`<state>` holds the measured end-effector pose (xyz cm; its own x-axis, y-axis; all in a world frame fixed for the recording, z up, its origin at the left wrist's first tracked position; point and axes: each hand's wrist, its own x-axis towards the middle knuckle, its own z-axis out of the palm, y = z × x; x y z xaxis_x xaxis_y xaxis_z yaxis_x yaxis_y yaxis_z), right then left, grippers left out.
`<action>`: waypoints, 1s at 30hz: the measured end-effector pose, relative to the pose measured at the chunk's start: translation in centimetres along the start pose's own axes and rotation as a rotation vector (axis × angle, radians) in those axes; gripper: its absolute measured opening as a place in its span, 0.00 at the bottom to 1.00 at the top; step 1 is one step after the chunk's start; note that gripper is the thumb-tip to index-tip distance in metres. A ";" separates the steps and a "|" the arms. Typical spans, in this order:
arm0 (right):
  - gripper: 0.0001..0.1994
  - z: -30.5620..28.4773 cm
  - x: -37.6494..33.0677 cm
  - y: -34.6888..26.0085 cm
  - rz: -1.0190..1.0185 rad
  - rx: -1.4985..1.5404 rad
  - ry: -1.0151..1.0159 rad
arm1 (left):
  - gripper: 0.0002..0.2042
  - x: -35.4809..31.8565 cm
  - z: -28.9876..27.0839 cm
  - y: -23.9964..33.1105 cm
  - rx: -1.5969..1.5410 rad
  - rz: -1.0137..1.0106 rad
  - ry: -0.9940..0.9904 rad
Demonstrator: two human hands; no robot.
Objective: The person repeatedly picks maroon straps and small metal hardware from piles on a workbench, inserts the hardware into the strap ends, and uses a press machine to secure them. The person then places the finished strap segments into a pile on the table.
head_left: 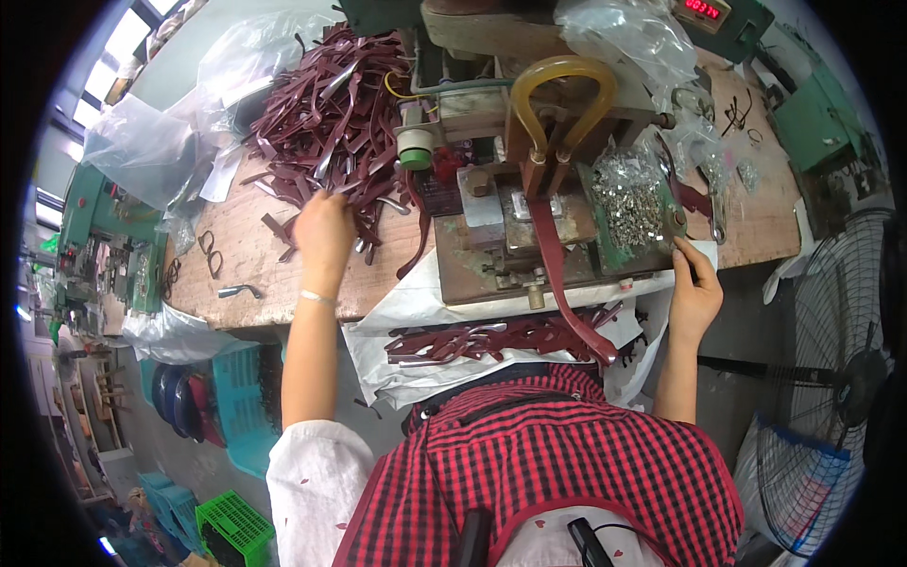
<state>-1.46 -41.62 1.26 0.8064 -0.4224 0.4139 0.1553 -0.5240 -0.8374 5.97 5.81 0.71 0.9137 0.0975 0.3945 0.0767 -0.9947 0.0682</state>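
My left hand (326,230) is at the near edge of a heap of dark red straps (331,123). Its fingers are bunched down among them, closed on a strap as far as I can see. My right hand (694,291) rests by the right front corner of the machine's bed, thumb and forefinger tips close together; what lies between them is too small to name. Beside it, a green tray (614,250) carries a pile of small silvery metal pieces (631,210). A long red strap (551,250) hangs from the bench press (543,203) down toward my lap.
More straps (501,340) lie on white cloth over my lap. A green button (414,157) sits left of the press. Scissors (210,253) and a bent metal-tipped piece (240,291) lie at left. Plastic bags (151,151) crowd the back. A fan (841,378) stands at right.
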 end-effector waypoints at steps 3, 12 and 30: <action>0.11 0.5 0.2 -3.3 0.007 0.148 -0.123 | 0.06 0.0 -2.5 -1.8 -0.020 -0.018 0.087; 0.21 10.9 1.6 -11.5 0.038 0.609 -0.414 | 0.05 -5.2 1.7 -3.0 -2.209 -0.920 -0.265; 0.13 6.6 3.4 -10.3 -0.354 -0.028 -0.339 | 0.12 -4.3 -11.3 18.0 -0.702 0.863 0.475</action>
<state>3.44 -32.78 8.89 0.8479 0.0473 0.5280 0.4417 -0.6137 -0.6544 -1.11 -12.12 10.57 0.3081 -0.4410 0.8430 -0.8542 -0.5183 0.0410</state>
